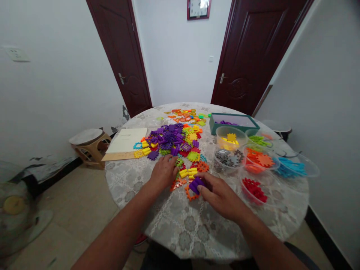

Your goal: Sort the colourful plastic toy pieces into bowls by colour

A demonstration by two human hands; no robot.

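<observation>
A heap of coloured plastic gear-shaped pieces (174,140) lies on the round table (182,221), mostly purple, with yellow, green, orange and red ones mixed in. My left hand (164,171) rests at the near edge of the heap, fingers curled over small pieces; what it holds, if anything, is hidden. My right hand (221,197) lies just right of it, thumb and fingers pinched on a purple piece (196,185). Orange pieces (189,193) lie beside that hand.
Clear bowls stand at the right, sorted by colour: yellow (231,138), grey (228,158), orange (261,159), red (254,189), blue (292,168), green (258,139). A teal box (233,120) sits behind them. A cardboard sheet (126,144) lies left. A wooden stool (88,144) stands by the wall.
</observation>
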